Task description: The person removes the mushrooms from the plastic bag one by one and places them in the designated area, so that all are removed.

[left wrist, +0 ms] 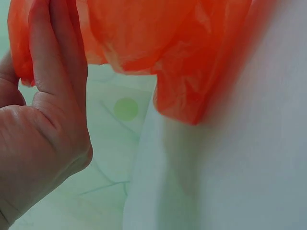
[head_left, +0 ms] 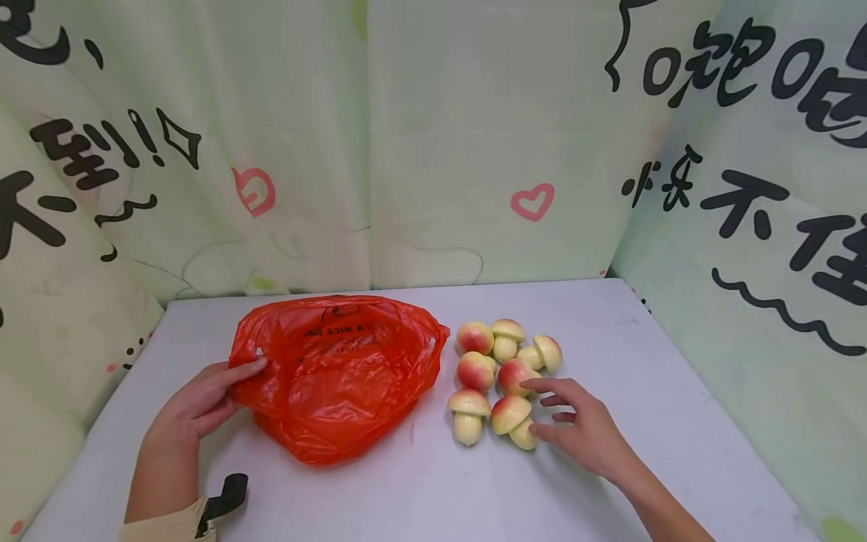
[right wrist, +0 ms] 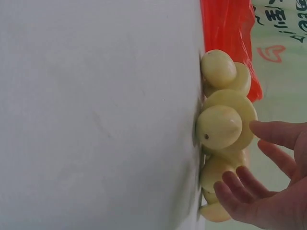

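Observation:
At the left of the head view, my left hand (head_left: pixel 199 403) pinches the edge of a red plastic bag (head_left: pixel 339 376) between thumb and fingers. The bag stands puffed out on the table, printed with dark letters; its inside is hidden. In the left wrist view, the bag (left wrist: pixel 144 33) hangs from the fingers. Several toy-like mushrooms with red-and-yellow caps and pale stems lie to the bag's right. My right hand (head_left: pixel 582 429) hovers at their right side, fingers spread and loosely bent, beside a tilted mushroom (head_left: pixel 511 415) and another one (head_left: pixel 516 375). Whether the fingertips touch them is unclear.
A white-covered table (head_left: pixel 420 504) bears everything. Pale green printed curtains (head_left: pixel 440 150) with black characters and pink hearts stand behind it and at both sides. A black strap (head_left: pixel 226 493) sits at my left sleeve (head_left: pixel 162 525).

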`<state>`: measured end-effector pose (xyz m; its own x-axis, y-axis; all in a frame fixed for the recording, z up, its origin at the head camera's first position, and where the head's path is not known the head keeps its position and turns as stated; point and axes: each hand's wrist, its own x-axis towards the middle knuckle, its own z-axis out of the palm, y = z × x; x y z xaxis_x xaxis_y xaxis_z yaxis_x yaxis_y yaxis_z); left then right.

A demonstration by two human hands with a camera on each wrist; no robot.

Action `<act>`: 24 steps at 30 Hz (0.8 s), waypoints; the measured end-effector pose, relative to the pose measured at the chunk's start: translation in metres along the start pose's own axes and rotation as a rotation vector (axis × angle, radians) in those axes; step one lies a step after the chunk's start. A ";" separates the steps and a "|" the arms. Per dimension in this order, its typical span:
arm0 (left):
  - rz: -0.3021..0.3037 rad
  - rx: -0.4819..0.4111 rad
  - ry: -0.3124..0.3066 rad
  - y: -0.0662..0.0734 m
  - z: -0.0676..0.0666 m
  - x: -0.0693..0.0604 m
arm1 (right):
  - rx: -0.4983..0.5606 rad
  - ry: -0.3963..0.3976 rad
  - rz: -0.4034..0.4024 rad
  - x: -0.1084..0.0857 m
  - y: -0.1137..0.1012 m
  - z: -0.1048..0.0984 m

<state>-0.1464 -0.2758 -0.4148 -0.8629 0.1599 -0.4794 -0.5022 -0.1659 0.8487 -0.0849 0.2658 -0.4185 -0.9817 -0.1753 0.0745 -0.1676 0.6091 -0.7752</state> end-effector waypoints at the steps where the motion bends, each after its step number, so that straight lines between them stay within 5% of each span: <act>1: 0.003 0.004 0.002 0.000 -0.002 -0.002 | -0.004 0.006 -0.002 0.000 -0.001 -0.001; 13: 0.059 -0.052 0.012 -0.003 -0.017 -0.017 | -0.041 0.124 -0.030 0.005 -0.009 -0.009; 19: 0.043 -0.142 0.030 -0.008 -0.021 -0.031 | -0.045 0.123 -0.033 0.008 -0.013 -0.009; 24: 0.072 -0.088 0.149 -0.009 -0.012 -0.046 | -0.064 0.116 -0.058 0.010 -0.016 -0.009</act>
<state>-0.1028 -0.2937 -0.4031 -0.8925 -0.0002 -0.4510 -0.4358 -0.2571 0.8625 -0.0932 0.2613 -0.3998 -0.9735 -0.1232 0.1928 -0.2260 0.6491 -0.7263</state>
